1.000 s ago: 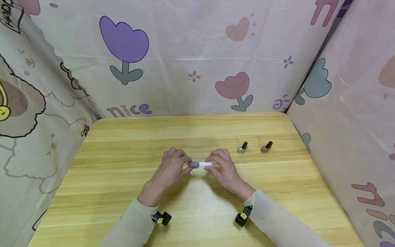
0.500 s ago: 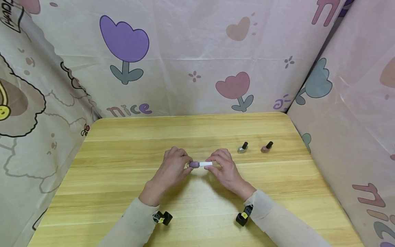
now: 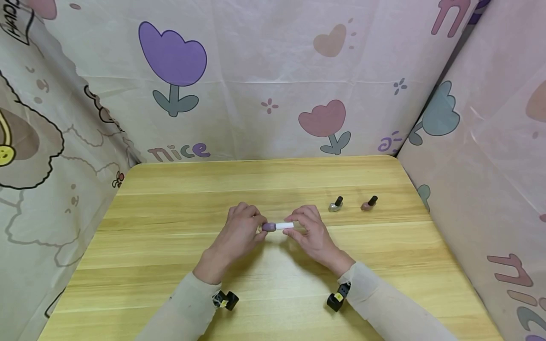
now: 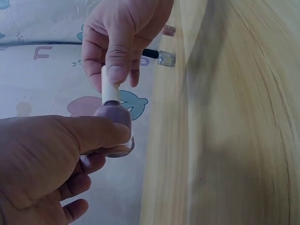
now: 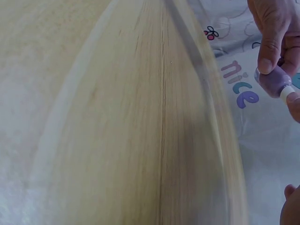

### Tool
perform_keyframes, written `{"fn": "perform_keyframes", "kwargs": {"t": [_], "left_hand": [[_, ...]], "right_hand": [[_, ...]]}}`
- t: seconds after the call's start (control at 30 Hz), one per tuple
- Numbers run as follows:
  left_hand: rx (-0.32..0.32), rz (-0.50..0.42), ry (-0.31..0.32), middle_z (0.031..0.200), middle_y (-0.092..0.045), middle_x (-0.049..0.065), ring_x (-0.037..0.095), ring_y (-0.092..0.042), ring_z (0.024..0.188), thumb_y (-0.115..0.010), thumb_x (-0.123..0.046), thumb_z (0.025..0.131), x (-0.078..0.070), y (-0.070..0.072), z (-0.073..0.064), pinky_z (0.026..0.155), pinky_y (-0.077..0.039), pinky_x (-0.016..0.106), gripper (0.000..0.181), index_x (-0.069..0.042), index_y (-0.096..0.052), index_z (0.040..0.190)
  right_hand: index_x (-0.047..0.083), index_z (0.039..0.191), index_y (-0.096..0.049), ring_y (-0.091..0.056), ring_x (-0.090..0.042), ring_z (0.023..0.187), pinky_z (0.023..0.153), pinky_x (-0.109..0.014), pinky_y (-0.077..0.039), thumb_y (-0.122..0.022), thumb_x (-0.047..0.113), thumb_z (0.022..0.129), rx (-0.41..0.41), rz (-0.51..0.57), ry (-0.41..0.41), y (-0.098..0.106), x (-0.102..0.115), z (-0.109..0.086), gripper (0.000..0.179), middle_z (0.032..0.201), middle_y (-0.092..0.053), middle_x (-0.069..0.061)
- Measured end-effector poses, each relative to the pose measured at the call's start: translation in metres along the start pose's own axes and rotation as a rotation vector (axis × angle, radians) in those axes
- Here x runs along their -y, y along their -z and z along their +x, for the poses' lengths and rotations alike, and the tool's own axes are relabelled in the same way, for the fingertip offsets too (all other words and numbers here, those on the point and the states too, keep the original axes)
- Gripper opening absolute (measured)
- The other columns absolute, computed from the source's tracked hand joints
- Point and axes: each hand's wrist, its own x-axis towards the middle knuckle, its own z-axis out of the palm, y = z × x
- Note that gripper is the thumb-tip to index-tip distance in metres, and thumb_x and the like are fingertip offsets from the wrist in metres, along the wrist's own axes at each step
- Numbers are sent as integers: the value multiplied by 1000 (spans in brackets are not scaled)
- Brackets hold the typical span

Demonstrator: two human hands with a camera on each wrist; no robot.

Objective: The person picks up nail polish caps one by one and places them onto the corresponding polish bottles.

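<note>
A nail polish bottle with purple polish and a white cap lies sideways in the air between both hands, above the middle of the table. My left hand pinches the glass body by its base end between thumb and fingers. On the other side, my right hand pinches the white cap. In the left wrist view, the left thumb presses along the purple bottle, and the right thumb lies on the cap. The right wrist view catches the purple bottle only at its right edge.
Two more nail polish bottles stand beyond the right hand: a clear, silvery one and a dusty pink one, both with black caps. The wooden table meets printed curtains at the back and sides.
Both hands keep the same grip on the bottle and cap. Apart from a very slight shift of the whole view, nothing has visibly moved.
</note>
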Motion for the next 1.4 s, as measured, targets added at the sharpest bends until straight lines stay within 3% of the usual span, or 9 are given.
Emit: {"fn": "perform_keyframes", "kwargs": {"t": [0.6,0.87,1.4], "left_hand": [[-22,38,-13,95,-67,-1,22,-52,95,-89,-25,88,-3,-1,0,97,-44,51,14,-16,-80,92],[-28,41,-15,97,-68,-1,22,-53,95,-88,-26,88,-1,-1,-2,98,-45,52,14,-16,-81,95],[-39,93,-16,93,-68,-2,23,-55,94,-88,-27,89,-4,-4,0,98,-44,53,16,-16,-77,86]], "right_hand": [[12,98,-75,-55,-23,113,102,-45,-43,-86,17,86,15,-25,6,0,-2,-1,17,103,-68,0],[10,109,-73,-51,-25,115,100,-41,-44,-88,15,84,-9,-27,36,-1,-2,-2,30,113,-65,-2],[13,97,-76,-53,-24,112,102,-45,-38,-90,17,82,-6,-59,68,-2,-1,-1,21,102,-67,1]]}}
